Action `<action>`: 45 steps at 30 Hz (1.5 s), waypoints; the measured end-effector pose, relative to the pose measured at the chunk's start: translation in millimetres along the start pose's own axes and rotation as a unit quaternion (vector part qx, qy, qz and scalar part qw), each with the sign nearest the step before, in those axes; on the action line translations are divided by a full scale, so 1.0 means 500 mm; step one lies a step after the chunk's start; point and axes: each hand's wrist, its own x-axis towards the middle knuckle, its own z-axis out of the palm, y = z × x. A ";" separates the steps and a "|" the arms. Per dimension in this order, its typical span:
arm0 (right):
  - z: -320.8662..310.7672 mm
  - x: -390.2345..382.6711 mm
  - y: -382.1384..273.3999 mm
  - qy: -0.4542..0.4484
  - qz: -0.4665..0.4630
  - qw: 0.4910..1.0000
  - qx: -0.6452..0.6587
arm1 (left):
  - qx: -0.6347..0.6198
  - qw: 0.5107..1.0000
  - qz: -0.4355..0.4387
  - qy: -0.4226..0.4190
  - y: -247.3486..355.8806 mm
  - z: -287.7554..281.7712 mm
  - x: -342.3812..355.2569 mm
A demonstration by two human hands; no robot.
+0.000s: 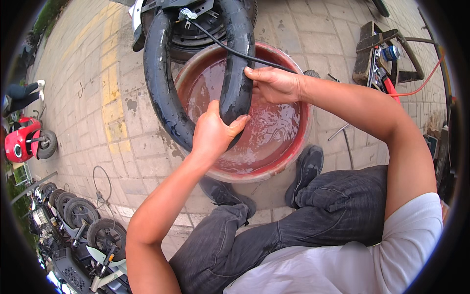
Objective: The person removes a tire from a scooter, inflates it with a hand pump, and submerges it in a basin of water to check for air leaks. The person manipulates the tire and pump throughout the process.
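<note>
A wet, inflated black inner tube (238,81) stands over a round red basin (302,130) of murky water (274,130). My left hand (214,128) is wrapped round the tube's lower bend, thumb on its near face. On the tube's right side, my right hand (275,84) grips it with the thumb in front; its other fingers are partly hidden behind. A metal air chuck (187,14) sits at the top of the tube. From it a black hose (223,45) runs down across the tube and passes behind my right hand.
A wheel (249,14) of a parked scooter stands just beyond the basin. To the right is a wooden tool box (364,54) with tools and a red hose (426,81). Scooters (81,213) line the lower left; a red one (24,139) and a person's legs (24,93) are farther left.
</note>
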 end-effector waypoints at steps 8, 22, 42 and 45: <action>0.056 -0.108 -0.037 0.137 -0.054 0.739 -0.658 | 0.064 0.996 -0.042 -0.040 -0.028 -0.011 0.026; 0.232 0.087 -0.028 -0.054 -0.325 0.730 -0.599 | -0.058 0.992 0.099 0.048 -0.026 0.032 -0.008; 0.108 0.083 -0.171 0.173 -0.465 0.221 -0.840 | -0.027 0.999 0.017 -0.015 0.074 -0.039 -0.026; 0.161 0.016 -0.256 0.221 -0.420 0.294 -0.830 | -0.054 0.998 0.005 -0.041 0.040 -0.050 -0.009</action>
